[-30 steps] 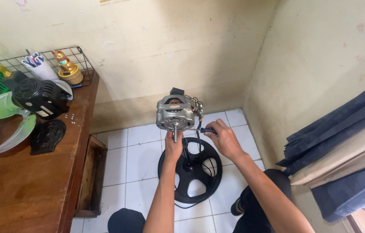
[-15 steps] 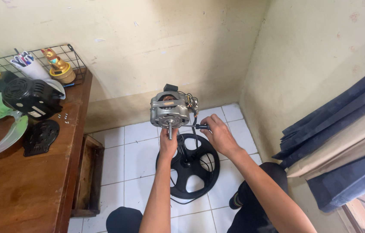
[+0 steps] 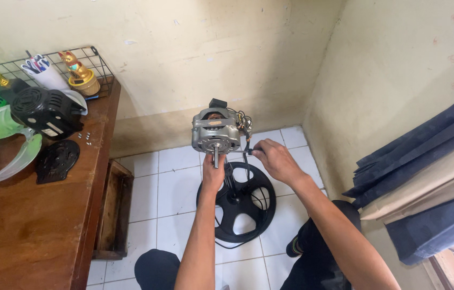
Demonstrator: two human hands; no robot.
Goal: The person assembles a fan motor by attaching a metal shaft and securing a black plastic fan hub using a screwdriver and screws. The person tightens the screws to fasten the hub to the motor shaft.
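Now my left hand (image 3: pixel 213 173) is wrapped around the stand just under the metal fan motor (image 3: pixel 216 132), which sits up high over the round black base (image 3: pixel 238 203) on the white tile floor (image 3: pixel 157 188). My right hand (image 3: pixel 276 160) is closed on a small screwdriver (image 3: pixel 240 152), and its tip points at the side of the motor near the bunch of wires (image 3: pixel 240 119). Off to the left, a black motor cover (image 3: pixel 47 111) and a black plate (image 3: pixel 56 160) lie on the brown wooden table (image 3: pixel 39 231).
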